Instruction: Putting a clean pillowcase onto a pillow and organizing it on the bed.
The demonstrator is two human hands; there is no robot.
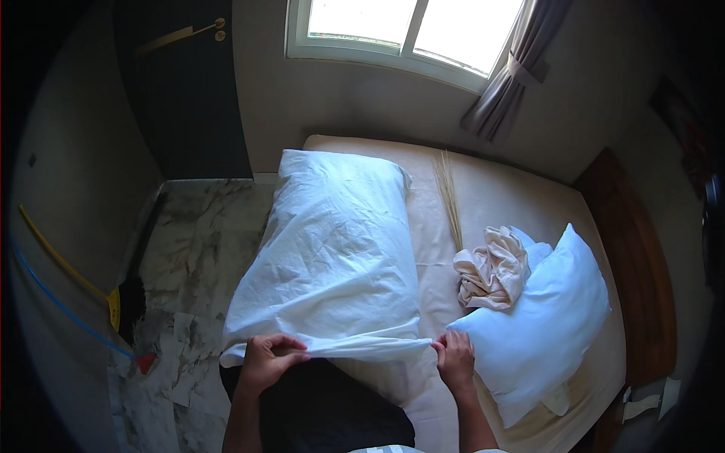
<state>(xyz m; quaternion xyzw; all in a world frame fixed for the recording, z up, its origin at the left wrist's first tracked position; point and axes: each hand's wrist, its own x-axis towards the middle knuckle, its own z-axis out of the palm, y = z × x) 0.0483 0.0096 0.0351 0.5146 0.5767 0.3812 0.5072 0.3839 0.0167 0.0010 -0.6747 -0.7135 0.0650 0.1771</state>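
Observation:
A white pillowcase [345,243] with a pillow's bulk inside lies lengthwise on the bed, its near edge drawn out between my hands. My left hand [273,354] pinches that edge left of its middle. At the right end of the same edge, my right hand [455,354] grips the corner between thumb and fingers. A bare white pillow [544,323] rests just beyond my right hand, with a crumpled beige cloth [493,269] against its upper left side.
The bed's beige sheet [510,187] reaches a wooden headboard [634,272] at right. A bundle of thin dry stalks [449,209] lies behind the cloth. At left, a broom [127,308] and a blue-handled tool [145,363] stand on the marble-patterned floor [198,249].

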